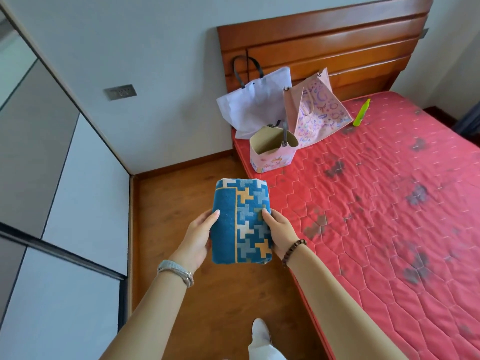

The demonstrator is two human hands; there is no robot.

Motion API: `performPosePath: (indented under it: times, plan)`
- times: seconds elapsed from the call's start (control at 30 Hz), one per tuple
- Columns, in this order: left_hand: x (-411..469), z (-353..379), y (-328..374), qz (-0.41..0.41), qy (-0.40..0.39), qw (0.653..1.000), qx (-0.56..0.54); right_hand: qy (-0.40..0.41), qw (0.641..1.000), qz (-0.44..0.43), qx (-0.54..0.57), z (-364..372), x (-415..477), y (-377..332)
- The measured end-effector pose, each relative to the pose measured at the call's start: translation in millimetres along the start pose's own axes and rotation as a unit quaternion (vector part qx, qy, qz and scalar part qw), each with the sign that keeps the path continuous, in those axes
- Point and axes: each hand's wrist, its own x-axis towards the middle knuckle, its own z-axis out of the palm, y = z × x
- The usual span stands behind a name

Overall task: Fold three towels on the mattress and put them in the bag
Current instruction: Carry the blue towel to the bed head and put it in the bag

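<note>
A folded blue towel (240, 222) with a white and orange zigzag pattern is held in the air over the wooden floor, just left of the red mattress (384, 203). My left hand (198, 239) grips its left edge and my right hand (280, 233) grips its right edge, thumbs on top. An open pink paper bag (271, 154) with a cartoon print stands on the mattress corner beyond the towel; what lies inside it is hidden.
A white bag (254, 107) with black handles and a pink patterned bag (318, 110) lean against the wooden headboard (324, 48). A green bottle (361, 113) lies on the mattress. White cabinets (65, 190) line the left; a strip of wooden floor (181, 203) runs between.
</note>
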Motion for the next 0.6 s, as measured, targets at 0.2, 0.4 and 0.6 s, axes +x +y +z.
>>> performPosePath:
  times: [0.2,0.4,0.6]
  plan:
    - [45.6,9.2,34.3,-0.004,-0.001,1.000,-0.009,-0.007,1.000,-0.001,-0.002,7.7,49.0,-35.4]
    - [110.4,5.4,61.5,-0.022,-0.021,0.999,0.010,0.014,1.000,0.020,0.004,19.7,104.3,-55.9]
    - [188.8,0.4,107.2,-0.026,-0.056,0.997,0.041,0.050,0.997,0.031,0.039,41.9,171.1,-86.0]
